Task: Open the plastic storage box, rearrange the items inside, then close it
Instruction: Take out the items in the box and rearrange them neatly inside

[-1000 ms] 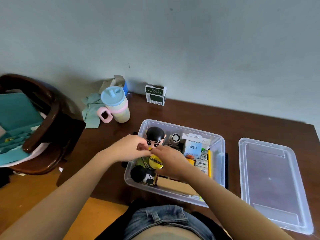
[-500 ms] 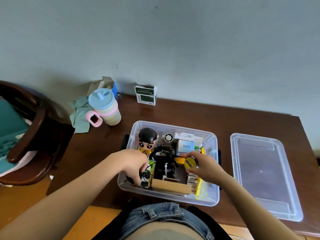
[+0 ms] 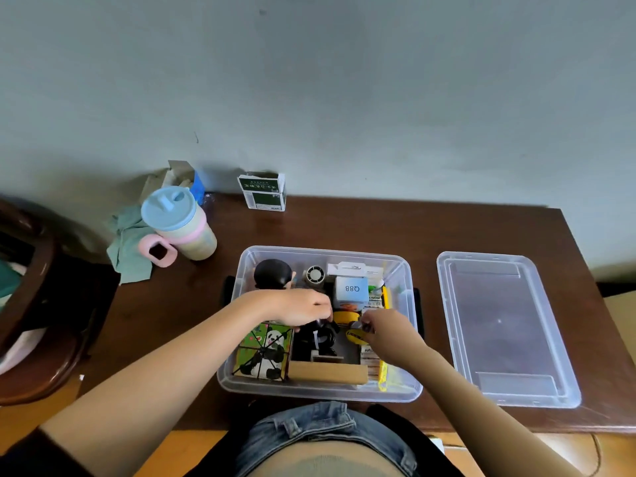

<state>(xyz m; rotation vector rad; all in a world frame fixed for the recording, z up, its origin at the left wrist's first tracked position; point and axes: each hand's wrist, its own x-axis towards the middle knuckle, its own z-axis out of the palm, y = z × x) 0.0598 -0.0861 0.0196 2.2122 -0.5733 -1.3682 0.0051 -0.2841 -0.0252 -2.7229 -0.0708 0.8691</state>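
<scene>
Head view, looking down at your work: the clear plastic storage box (image 3: 401,390) sits open on the dark wooden surface (image 3: 344,225), right in front of your waist, and its lid (image 3: 502,325) lies flat on the surface just to the right, apart from the box. Half a second ago your left hand (image 3: 296,306) was low at the front left corner, on the green panda-print box (image 3: 265,349); it has now let that go and moved up to the middle of the box, its fingers curled down onto the bundle of black cable (image 3: 318,337). Whether it has really gripped the cable you cannot tell from here, since the fingertips are hidden. The panda-print box now stands by itself in the front left corner, beside a brown cardboard piece (image 3: 327,371) along the front wall. Your right hand (image 3: 389,333) has stayed near the centre right and still pinches the small round yellow tin (image 3: 356,335), holding it just beside the cable. A black-haired figurine (image 3: 273,273) stands in the back left corner, and a pale blue carton marked Q88 (image 3: 351,289) sits at the back. Judging by this, the box is open and the rearranging is under way: one item looks settled, the tin and cable are next, and closing remains. Outside the box, a lidded blue and pink cup (image 3: 179,223) and a green and white carton (image 3: 263,192) stand near the wall.
</scene>
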